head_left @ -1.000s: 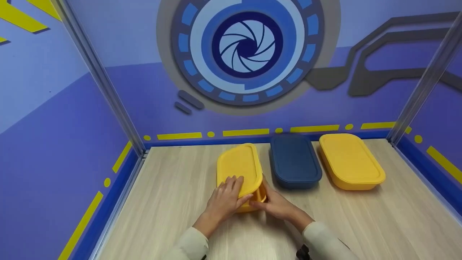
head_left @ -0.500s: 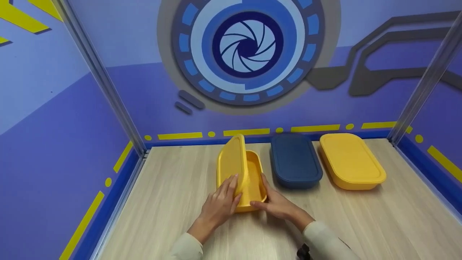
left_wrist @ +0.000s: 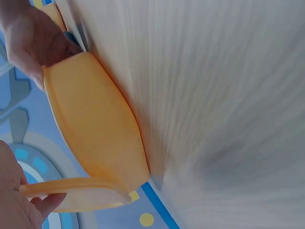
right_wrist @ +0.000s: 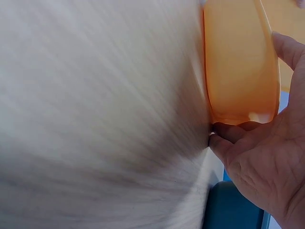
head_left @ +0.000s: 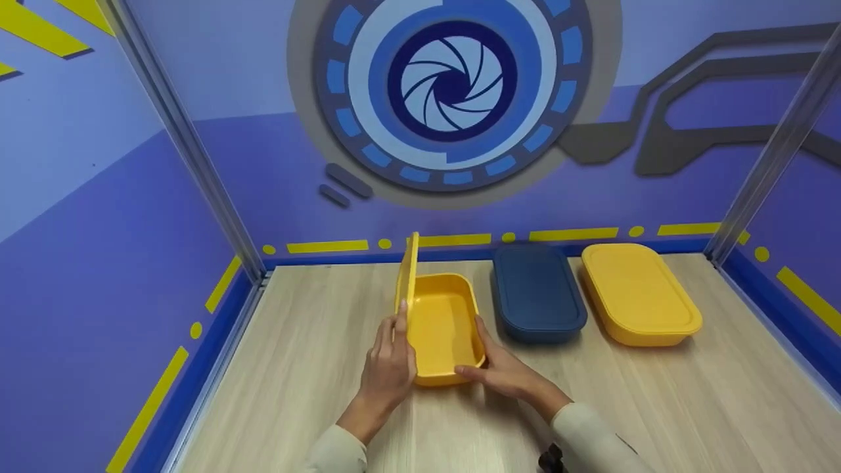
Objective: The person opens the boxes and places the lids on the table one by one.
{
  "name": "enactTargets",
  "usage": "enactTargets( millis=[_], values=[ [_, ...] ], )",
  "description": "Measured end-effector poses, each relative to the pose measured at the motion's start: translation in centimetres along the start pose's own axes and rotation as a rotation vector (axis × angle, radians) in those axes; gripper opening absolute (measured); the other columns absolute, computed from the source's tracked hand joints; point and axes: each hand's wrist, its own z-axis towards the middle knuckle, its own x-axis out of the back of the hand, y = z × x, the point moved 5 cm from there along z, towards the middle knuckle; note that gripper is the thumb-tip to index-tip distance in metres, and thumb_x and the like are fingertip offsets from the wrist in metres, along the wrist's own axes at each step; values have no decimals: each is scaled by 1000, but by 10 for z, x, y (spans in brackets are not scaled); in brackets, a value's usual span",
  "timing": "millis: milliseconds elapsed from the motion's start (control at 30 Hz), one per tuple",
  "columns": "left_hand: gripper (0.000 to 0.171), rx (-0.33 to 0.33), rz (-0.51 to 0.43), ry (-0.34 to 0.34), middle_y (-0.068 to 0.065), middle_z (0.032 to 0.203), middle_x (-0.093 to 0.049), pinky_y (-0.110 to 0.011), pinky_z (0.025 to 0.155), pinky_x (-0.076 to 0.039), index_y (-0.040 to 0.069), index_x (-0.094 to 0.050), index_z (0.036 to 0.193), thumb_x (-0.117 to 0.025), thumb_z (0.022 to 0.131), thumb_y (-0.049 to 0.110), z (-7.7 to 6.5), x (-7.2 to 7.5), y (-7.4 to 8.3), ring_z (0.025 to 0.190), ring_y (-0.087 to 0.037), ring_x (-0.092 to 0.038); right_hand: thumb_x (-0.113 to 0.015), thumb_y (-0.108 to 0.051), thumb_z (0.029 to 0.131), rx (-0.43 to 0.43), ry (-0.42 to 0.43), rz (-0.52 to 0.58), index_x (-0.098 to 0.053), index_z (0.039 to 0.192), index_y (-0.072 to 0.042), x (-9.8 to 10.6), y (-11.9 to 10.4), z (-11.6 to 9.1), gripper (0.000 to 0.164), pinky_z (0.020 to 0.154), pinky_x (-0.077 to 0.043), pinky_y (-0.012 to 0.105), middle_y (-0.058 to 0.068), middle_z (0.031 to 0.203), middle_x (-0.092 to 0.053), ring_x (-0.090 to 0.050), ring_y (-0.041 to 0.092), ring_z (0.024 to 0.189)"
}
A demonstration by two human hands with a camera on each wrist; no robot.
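An uncovered yellow lunch box [head_left: 443, 328] sits on the wooden table, its inside bare. Its yellow lid [head_left: 409, 272] stands nearly upright along the box's left side. My left hand [head_left: 386, 368] pinches the near end of that lid between thumb and fingers; in the left wrist view the lid [left_wrist: 81, 195] is seen edge-on in this grip. At the near right corner, my right hand [head_left: 509, 374] holds the box, thumb over the rim. The right wrist view shows its fingers [right_wrist: 231, 138] curled against the outer wall of the box [right_wrist: 240, 62].
A dark blue lidded box [head_left: 539, 292] stands just right of my right hand. Beyond it is another yellow lidded box [head_left: 640, 292]. Printed panels [head_left: 453, 210] wall the table at the back and sides.
My left hand has swung the lid up and leftward, from lying over the box to nearly upright, uncovering the inside. The right hand keeps its hold on the box corner.
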Motion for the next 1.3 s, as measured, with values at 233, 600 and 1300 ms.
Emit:
enactTargets(
  millis=[233,600,1300],
  values=[
    [79,173,-25,-31,-18,119,-55,-35,75,-65,-2,-32,163,-68,93,-8,2,4,-19,88,-23,-62,-75,-66,90,-17,0,7,3,173,-29,-2,2,-1,120,131,-22,67,11,182,-14,-27,37,165],
    [81,360,-72,-88,-21,124,-53,-42,88,-64,-3,-29,164,-63,92,-11,-11,-1,-44,102,-30,-65,-74,-70,89,-18,-19,7,4,173,-28,-2,2,-1,122,132,-19,66,9,182,-11,-24,35,167],
    [83,618,-70,-124,-25,136,-43,-54,96,-62,11,-21,167,-58,96,-11,-31,3,-95,117,-42,-67,-79,-60,89,-7,-4,81,2,173,-28,-2,2,3,121,132,-19,67,12,182,-13,-24,36,167]
  ],
)
